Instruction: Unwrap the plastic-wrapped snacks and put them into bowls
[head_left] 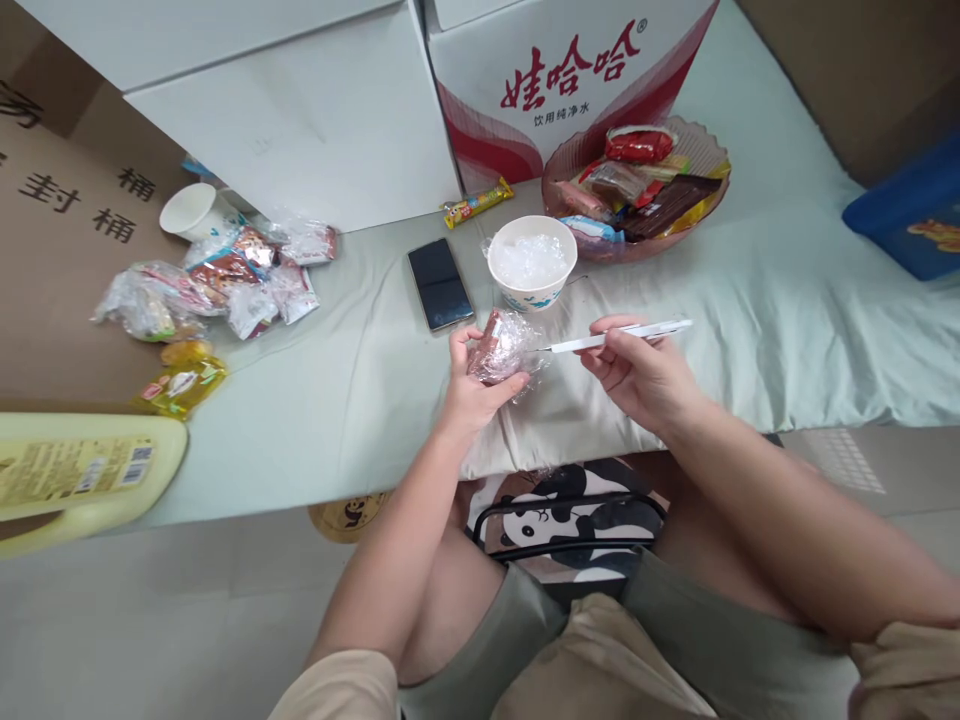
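My left hand [474, 385] is closed around a small reddish-brown snack in crinkled clear wrapping [501, 346], held just above the pale green cloth-covered table [337, 400]. My right hand [637, 372] grips a thin white pen-like tool [619, 336], whose tip points left and touches the wrapper. Just beyond the hands stands a white paper bowl [532, 263] filled with clear plastic wrappers. A black phone [439, 284] lies flat to the bowl's left.
A pink glass dish [637, 190] of wrapped snacks sits at the back right by a red-and-white carton [555, 80]. Loose wrapped snacks [217, 285] and a paper cup [193, 212] lie at the left. A yellow container [82, 475] sits near left; a panda-print stool [570, 520] is between my knees.
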